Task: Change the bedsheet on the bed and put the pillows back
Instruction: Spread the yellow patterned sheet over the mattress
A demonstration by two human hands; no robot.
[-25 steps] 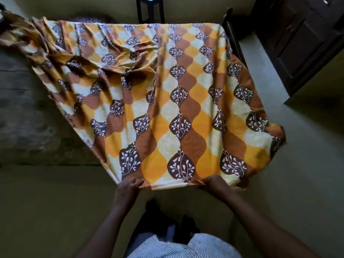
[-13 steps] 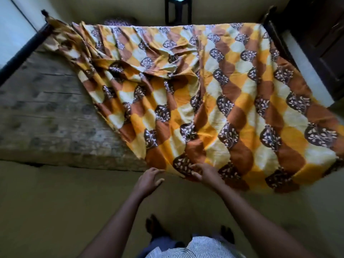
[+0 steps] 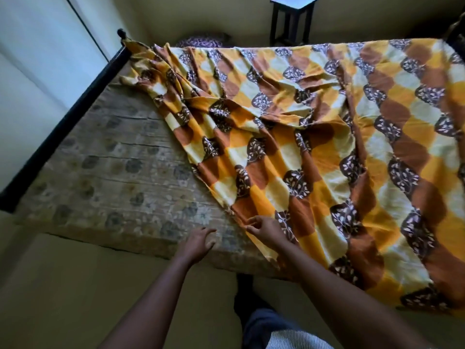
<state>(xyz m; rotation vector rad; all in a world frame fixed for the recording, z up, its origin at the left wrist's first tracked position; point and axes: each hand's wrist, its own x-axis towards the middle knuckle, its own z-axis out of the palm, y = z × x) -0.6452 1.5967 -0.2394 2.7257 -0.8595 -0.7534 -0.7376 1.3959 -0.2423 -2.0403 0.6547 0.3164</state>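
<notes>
In the lower middle of the frame the right hand (image 3: 266,229) pinches the near edge of the sheet (image 3: 314,147) between thumb and curled fingers, just where the cloth meets the bare mattress (image 3: 113,172). The left hand (image 3: 198,241) is just beside it, to the left, with fingers loosely spread over the mattress edge; it holds nothing. The sheet covers the right part of the bed and lies slanted: its free edge runs from the right hand up to the upper left, where the cloth is bunched in thick folds near the post (image 3: 122,34) of the dark frame (image 3: 63,117). The left part of the mattress is uncovered. At the lower right the sheet hangs over the side of the bed toward the floor (image 3: 75,285). I judge that the spreading is about half done, and that the next pull should bring the edge to the left. Several things could go wrong from here. If only one hand pulls, the cloth may turn instead of slide, so the slant becomes worse and the folds tighter. A strong pull may also drag the far edge off the top of the mattress. The hanging part at the lower right may pull the sheet down to the floor if the pinch loosens. At the top middle, behind the bed, lies a dark patterned bundle (image 3: 201,41); whether it is a pillow I cannot tell.
</notes>
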